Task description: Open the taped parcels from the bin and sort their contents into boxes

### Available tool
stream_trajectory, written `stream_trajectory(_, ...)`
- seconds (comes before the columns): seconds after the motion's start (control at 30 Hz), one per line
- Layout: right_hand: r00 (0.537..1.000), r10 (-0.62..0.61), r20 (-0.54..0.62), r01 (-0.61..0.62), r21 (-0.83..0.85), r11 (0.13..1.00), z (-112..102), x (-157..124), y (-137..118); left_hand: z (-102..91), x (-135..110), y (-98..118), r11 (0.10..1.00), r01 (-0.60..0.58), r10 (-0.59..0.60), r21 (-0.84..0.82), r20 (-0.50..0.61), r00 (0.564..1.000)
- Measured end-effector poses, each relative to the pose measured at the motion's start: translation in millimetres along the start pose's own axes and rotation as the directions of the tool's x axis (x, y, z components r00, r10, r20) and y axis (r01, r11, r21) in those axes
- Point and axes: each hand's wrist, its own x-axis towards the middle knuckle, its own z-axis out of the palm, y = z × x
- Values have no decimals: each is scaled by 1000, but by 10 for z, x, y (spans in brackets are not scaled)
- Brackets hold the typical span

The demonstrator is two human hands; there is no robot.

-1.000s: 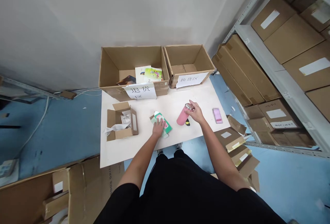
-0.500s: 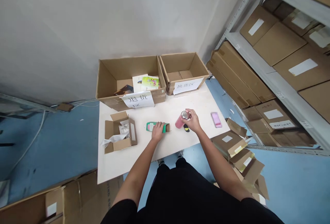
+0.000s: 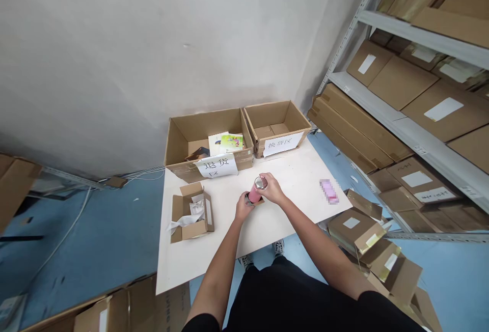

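Observation:
A pink bottle with a shiny silver lid (image 3: 255,193) stands roughly upright over the table (image 3: 284,215). My right hand (image 3: 271,188) is closed around its top from the right. The bottle's lower end is inside the open top of a small carton (image 3: 260,202), whose brown flap shows. My left hand (image 3: 243,207) is wrapped round that carton from the left; most of the carton is hidden by my hands and the bottle. An open cardboard box (image 3: 191,232) with white paper in it sits to the left of my hands.
Two larger open boxes stand along the wall: a left one with a paper sign (image 3: 179,172) holding booklets, and a right one with its own sign (image 3: 259,147). A blurred pink item (image 3: 329,191) lies at the table's right. Stacked cartons (image 3: 346,220) and a loaded shelf (image 3: 439,146) are further right.
My left hand has lifted the green carton and stood it upright. My right hand has brought the bottle leftward into the carton's opening. The camera view has shifted somewhat.

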Motion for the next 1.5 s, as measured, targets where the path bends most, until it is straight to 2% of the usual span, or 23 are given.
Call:
stream_trajectory(0.07,999,-4,51,6,-42,999,81,-2,43,12,-13,-32,999,9,-8,-32,30,1000)
stream_trajectory(0.17,994,17,111,-5,-101,995,318,-44,171,42,-14,-64,994,47,-45,-97,22,999)
stream_trajectory(0.27,975,91,205,-51,-195,980,589,-146,370,61,-6,-81,985,82,-82,-150,4,997)
stream_trajectory(0.37,950,184,250,-120,-253,960,724,-284,604,65,-13,-89,984,54,-47,-170,45,998)
stream_trajectory(0.43,944,220,246,-173,-200,964,712,-383,764,69,-28,-90,986,42,-31,-161,70,997)
stream_trajectory(0.53,930,279,240,-286,-6,958,617,-553,1002,74,-57,-95,988,94,-87,-127,56,995)
stream_trajectory(0.63,879,390,273,-436,132,890,572,-741,1222,58,-90,-103,988,136,-132,-71,62,989)
stream_trajectory(0.73,837,456,302,-511,135,849,666,-870,1381,16,-101,-103,992,121,-123,29,104,987)
stream_trajectory(0.83,865,441,239,-489,202,849,842,-882,1460,-49,-39,-97,990,76,-95,120,157,983)
stream_trajectory(0.93,898,409,163,-440,316,841,985,-824,1508,-146,109,-102,980,13,-59,198,226,972)
stream_trajectory(1.03,918,371,142,-396,401,826,1051,-770,1561,-258,277,-122,970,-53,-23,237,307,952)
stream_trajectory(1.1,923,355,149,-383,452,806,1061,-747,1583,-317,353,-131,962,-93,-1,258,344,939)
stream_trajectory(1.2,914,341,219,-405,528,746,1018,-708,1557,-364,382,-121,950,-130,24,282,351,936)
stream_trajectory(1.27,904,329,273,-427,551,717,950,-658,1485,-384,367,-86,947,-145,41,287,340,940)
stream_trajectory(1.37,906,310,290,-420,516,746,806,-502,1284,-439,389,39,942,-174,84,286,303,949)
stream_trajectory(1.5,945,222,242,-314,471,824,552,-60,878,-605,647,439,930,-235,179,282,211,961)
